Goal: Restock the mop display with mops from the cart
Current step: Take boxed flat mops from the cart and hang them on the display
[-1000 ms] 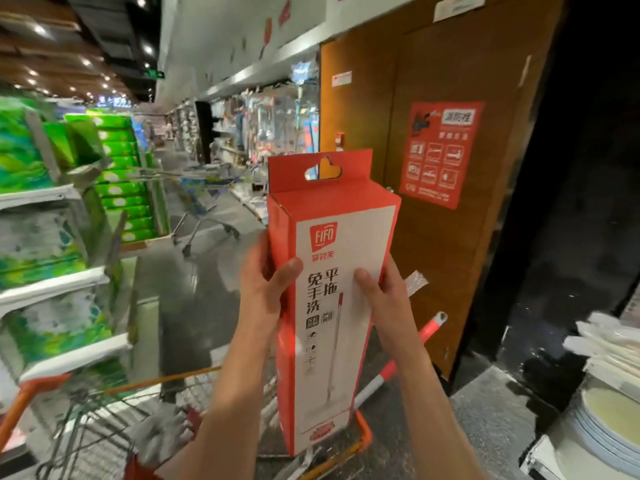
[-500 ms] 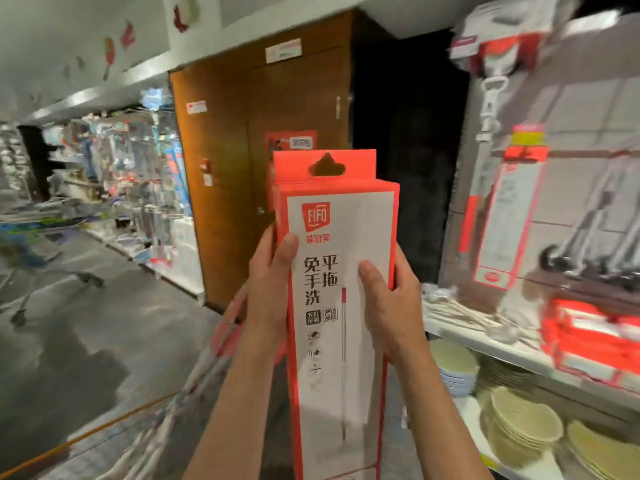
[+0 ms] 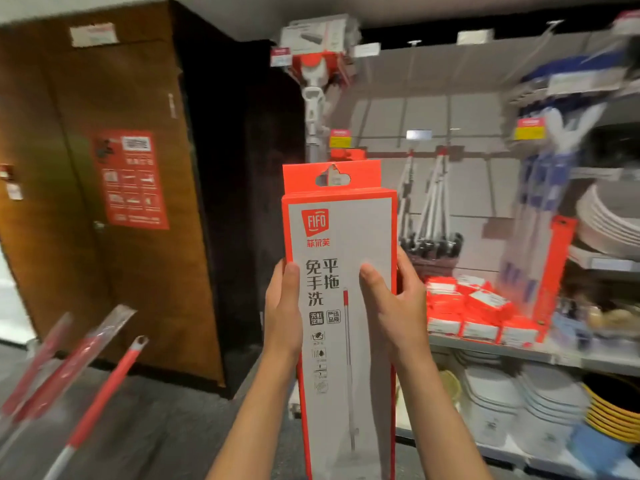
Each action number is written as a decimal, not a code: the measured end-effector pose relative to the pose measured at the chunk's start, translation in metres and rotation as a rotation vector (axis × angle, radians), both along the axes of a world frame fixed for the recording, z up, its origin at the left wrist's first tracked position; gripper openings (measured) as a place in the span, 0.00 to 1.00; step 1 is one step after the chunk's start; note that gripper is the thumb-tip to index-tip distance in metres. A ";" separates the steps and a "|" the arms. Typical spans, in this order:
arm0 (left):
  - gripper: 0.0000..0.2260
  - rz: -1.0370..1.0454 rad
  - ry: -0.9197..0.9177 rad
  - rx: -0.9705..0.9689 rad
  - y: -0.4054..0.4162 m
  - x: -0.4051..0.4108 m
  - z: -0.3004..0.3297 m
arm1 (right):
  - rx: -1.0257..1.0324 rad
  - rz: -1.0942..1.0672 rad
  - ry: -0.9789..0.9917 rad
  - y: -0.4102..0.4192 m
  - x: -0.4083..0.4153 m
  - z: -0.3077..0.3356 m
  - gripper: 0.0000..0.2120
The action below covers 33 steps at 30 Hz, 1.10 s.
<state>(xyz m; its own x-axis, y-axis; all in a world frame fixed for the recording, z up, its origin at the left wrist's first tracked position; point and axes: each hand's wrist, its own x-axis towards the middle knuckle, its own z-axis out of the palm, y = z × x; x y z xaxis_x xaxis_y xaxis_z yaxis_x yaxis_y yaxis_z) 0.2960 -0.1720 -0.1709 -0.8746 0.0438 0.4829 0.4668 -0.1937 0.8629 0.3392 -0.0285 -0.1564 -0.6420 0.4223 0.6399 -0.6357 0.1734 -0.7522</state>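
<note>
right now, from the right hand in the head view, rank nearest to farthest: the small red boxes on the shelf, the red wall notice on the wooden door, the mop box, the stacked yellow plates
1. mop box: held by the right hand.
2. small red boxes: just to its right, on the shelf.
3. stacked yellow plates: lower right, below the shelf.
4. red wall notice: far left, on the wooden door.

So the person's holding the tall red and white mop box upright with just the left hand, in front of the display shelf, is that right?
Not quite. Both hands grip the mop box: the left hand on its left edge and the right hand on its right edge. The head view shows this. The box is upright, in front of the display shelf.
</note>
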 end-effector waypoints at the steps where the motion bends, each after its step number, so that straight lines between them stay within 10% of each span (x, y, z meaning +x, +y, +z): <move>1: 0.30 -0.006 0.006 -0.004 0.017 0.001 0.003 | -0.008 -0.022 -0.001 0.016 0.004 0.001 0.25; 33: 0.26 -0.366 0.036 0.049 0.421 -0.120 0.035 | -0.099 -0.299 -0.031 0.392 -0.070 0.026 0.21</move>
<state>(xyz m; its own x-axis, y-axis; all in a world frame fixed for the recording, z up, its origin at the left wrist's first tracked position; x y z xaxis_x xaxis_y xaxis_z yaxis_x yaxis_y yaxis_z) 0.1763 0.2486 -0.1357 -0.7876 0.3267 0.5224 0.3886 -0.3945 0.8327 0.2692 0.3637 -0.1303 -0.4989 0.6544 0.5683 -0.5437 0.2744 -0.7932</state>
